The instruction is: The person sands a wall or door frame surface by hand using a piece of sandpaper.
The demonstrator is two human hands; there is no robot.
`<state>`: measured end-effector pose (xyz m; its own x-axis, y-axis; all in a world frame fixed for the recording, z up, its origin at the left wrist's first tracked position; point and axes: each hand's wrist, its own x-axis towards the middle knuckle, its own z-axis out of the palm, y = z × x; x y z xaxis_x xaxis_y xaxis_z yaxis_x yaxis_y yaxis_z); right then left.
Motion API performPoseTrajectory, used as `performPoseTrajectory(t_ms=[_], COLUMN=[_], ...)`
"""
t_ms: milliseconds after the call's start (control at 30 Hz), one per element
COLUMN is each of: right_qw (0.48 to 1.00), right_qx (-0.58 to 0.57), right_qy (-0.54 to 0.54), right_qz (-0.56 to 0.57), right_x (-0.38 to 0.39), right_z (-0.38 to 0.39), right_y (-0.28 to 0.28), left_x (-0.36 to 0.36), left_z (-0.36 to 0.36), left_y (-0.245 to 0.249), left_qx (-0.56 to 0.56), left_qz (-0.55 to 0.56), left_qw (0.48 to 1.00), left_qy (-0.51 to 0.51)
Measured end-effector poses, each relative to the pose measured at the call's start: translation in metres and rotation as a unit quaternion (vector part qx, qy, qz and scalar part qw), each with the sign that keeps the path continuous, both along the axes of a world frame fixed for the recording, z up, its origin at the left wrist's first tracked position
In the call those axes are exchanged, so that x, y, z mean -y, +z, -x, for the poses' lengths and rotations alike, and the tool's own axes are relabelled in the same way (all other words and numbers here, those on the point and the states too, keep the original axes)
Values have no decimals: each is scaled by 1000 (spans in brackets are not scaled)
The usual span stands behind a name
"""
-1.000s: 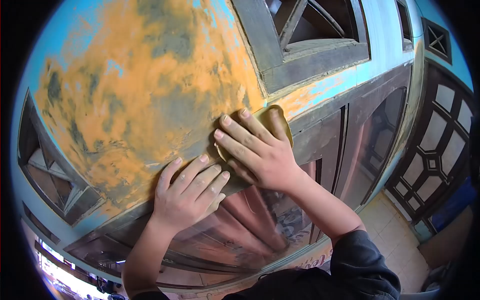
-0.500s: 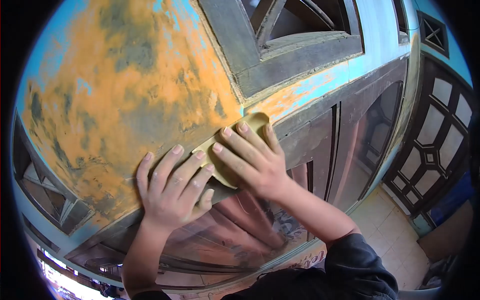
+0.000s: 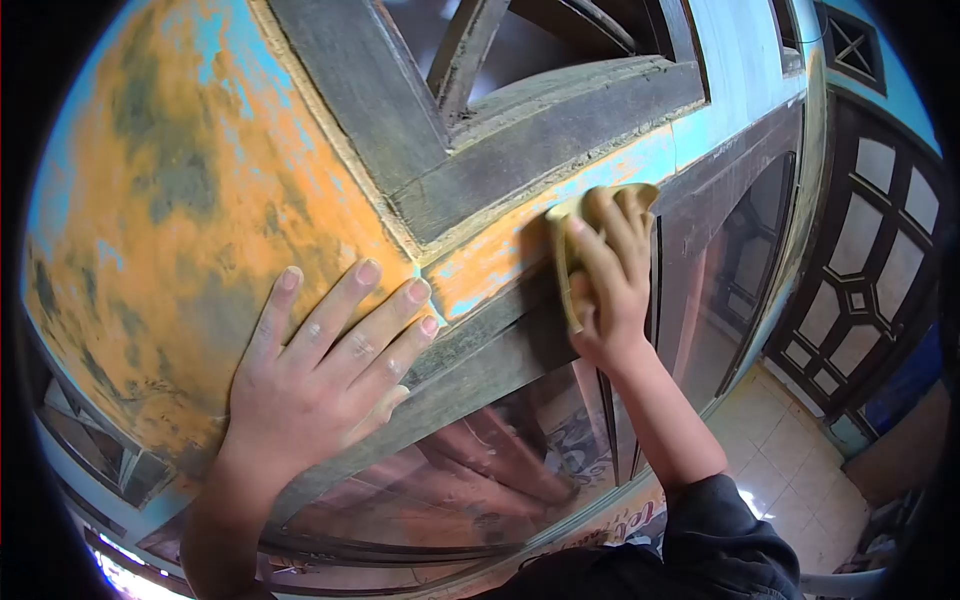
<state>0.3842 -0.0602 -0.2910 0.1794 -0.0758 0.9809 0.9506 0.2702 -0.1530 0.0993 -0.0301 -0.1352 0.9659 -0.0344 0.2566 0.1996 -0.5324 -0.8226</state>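
My left hand (image 3: 310, 385) lies with fingers spread on the patchy orange, grey and blue wall (image 3: 150, 190). Its fingertips reach the corner where the wall meets a narrow painted strip (image 3: 490, 268), and whitish dust marks its knuckles. Farther right, my right hand (image 3: 617, 305) grips a bent yellowish sheet of sandpaper (image 3: 564, 228) with curled edges. Hand and sheet are over that strip and the dark wooden beam (image 3: 500, 345) below it. Part of the sandpaper is hidden behind the fingers.
Above the strip is a dark wooden window frame (image 3: 540, 125) with crossed bars. Reflective glass (image 3: 470, 465) fills the space under the beam. At the right stands a panelled door (image 3: 860, 260) beside a tiled floor (image 3: 790, 470).
My right hand has moved right with the sandpaper, away from the left hand. My left hand has come off the sheet's edge and rests on the wall. The view has shifted.
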Motion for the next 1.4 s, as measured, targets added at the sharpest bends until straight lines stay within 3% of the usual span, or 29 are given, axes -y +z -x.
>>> performPoseTrajectory(t_ms=[33,100,167,267,300,400,533,633,800,967,1033,1067,1233,1333,1400], right_qw=[1000,996,988,998,1000,989,998,989,998,981,998,997,984,997,995], right_qx=[-10,78,149,38,11,120,26,107,-1,178,55,20,154,13,63], right_qy=[4,41,-20,-17,-5,-55,-5,-56,-44,-66,-23,-63,-59,-57,-46], right_qz=[-14,-15,43,-41,-2,74,63,84,34,47,3,35,72,44,58], right_x=[-1,-3,0,-12,-6,-1,1,1,0,-3,-1,5,5,9,10], right_z=[2,18,31,-3,-2,21,5,19,-9,2,-27,-33,-9,-44,-29], right_y=[-1,-2,-14,-2,-5,-15,-2,-7,9,-3,15,16,2,14,10], left_x=[0,2,3,2,3,4,5,7,4,5,5,5,8,8,8], left_z=[-2,-7,-12,-16,-16,-18,-19,-21,-20,-20,-20,-20,-23,-26,-30], left_y=[-2,-4,-6,-10,-11,-11,-13,-13,-15,-14,-15,-15,-14,-13,-14], left_qx=[5,11,16,33,36,39,45,46,50,48,48,49,44,40,37], left_qz=[-2,-14,-21,-21,-17,-13,-9,-3,-13,-17,-10,-5,-4,-5,-7], left_qw=[1000,1000,1000,999,999,999,998,998,998,997,997,998,997,997,997], left_qy=[-2,8,13,12,18,27,35,41,39,49,51,50,67,70,68])
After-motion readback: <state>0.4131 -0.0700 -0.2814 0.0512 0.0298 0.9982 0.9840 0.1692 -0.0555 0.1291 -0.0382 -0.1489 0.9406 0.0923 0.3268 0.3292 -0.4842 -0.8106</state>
